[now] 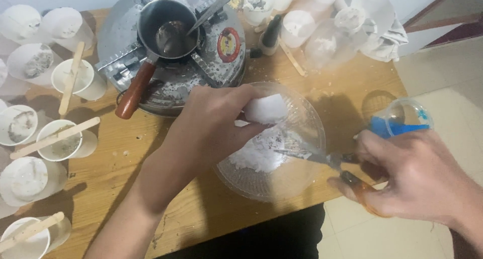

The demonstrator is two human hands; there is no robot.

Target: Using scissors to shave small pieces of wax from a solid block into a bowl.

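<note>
My left hand point(214, 123) holds a white waxy block point(266, 109) over a clear glass bowl point(302, 181) near the table's front edge. White flakes point(254, 156) lie piled in the bowl. My right hand point(417, 176) grips a pair of scissors point(322, 158) with orange handles, its blades reaching into the bowl beneath the block.
A small dark pot point(168, 30) with a wooden handle sits on a round metal stove point(226, 62) behind the bowl. Several white cups point(25, 178) with wooden sticks line the left side. A clear cup with a blue lid point(402, 119) stands at the right table edge.
</note>
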